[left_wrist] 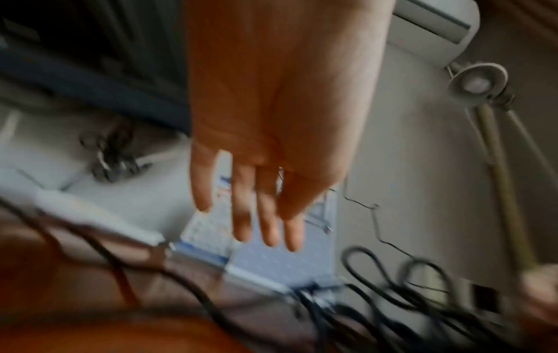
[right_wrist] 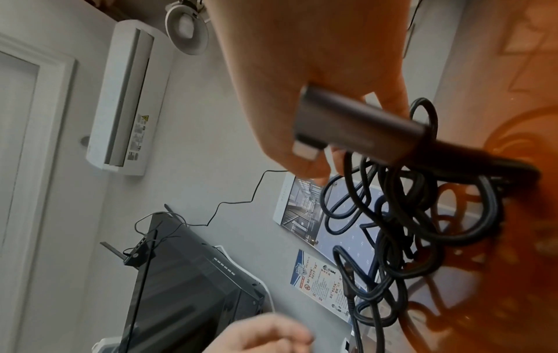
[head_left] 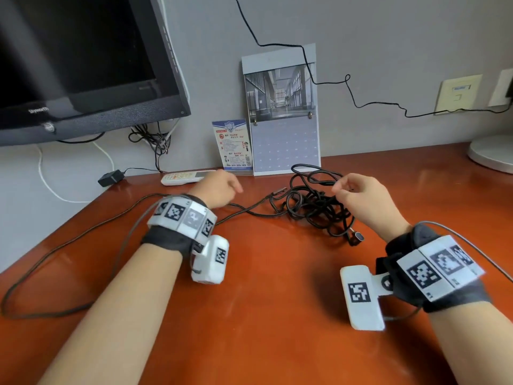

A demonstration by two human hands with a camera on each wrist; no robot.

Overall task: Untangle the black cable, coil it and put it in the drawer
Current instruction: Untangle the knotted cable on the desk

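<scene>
Head view looks down on the desk [head_left: 249,315]; both wrist views — close, tilted — share its calendar [head_left: 283,112].

"skyworth" on the monitor's [head_left: 83,65] lower bezel, up-left of the left hand [head_left: 219,187]; leaflet [head_left: 234,145] print beyond the hands too small to read.

The black cable [head_left: 313,207] lies in a loose tangled heap on the orange-brown desk, one plug [head_left: 358,236] poking out at the near right, a loop raised at the back.

left hand [head_left: 219,187] open, right hand [head_left: 366,200] pinching
</scene>
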